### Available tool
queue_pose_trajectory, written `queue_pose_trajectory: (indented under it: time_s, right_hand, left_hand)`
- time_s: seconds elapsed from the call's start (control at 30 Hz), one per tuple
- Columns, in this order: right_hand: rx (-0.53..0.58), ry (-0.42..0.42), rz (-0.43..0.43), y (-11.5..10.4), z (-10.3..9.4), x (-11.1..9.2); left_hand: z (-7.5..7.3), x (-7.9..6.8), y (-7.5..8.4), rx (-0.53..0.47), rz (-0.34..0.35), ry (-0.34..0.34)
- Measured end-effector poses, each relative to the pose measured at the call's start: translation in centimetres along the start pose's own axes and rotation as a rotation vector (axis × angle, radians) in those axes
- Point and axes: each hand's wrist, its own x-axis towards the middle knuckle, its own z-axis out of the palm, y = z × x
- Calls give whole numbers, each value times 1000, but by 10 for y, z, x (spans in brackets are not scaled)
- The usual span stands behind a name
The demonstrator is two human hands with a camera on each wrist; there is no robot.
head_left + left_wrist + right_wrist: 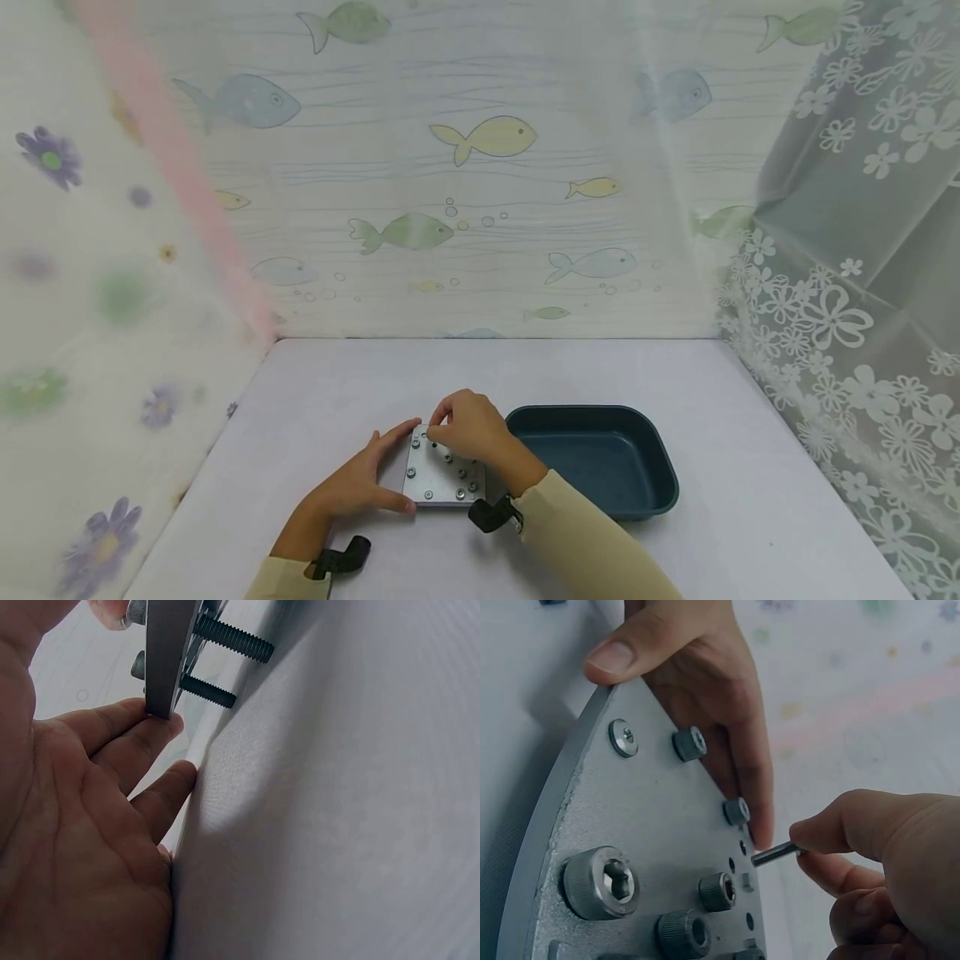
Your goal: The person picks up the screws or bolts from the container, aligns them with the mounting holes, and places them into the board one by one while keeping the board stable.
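A silver metal plate [437, 482] stands on the table, with several socket head screws [600, 883] in it. Threaded screw shanks [234, 639] stick out below the plate in the left wrist view. My left hand [363, 479] holds the plate's left side, thumb at the near corner and fingers along the far edge. Between thumb and index finger, my right hand [472, 429] pinches a thin metal pin [776, 853]. The pin's free end is close to small holes at the plate's edge; whether it touches the plate I cannot tell. Its other end is hidden in the fingers.
A dark blue rectangular tray [600, 458] sits just right of the plate, partly behind my right forearm. The white table [360, 375] meets a fish-patterned curtain at the back, with further curtains along both sides. Black camera mounts [491, 515] are strapped to both wrists.
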Motion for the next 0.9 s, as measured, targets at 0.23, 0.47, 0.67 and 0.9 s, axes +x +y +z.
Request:
queue_pose_trajectory:
  time_s: [0.23, 0.47, 0.67, 0.9]
  right_hand:
    - [-9, -6, 25, 4, 5, 1]
    - [-52, -25, 18, 5, 3, -2]
    - [-106, -54, 36, 3, 3, -5]
    - [-126, -59, 44, 2, 4, -6]
  left_hand:
    - [0, -1, 1, -2, 7, 3]
    - [0, 0, -1, -11, 29, 3]
    - [1, -1, -1, -1, 29, 8]
    - [1, 0, -3, 7, 44, 12]
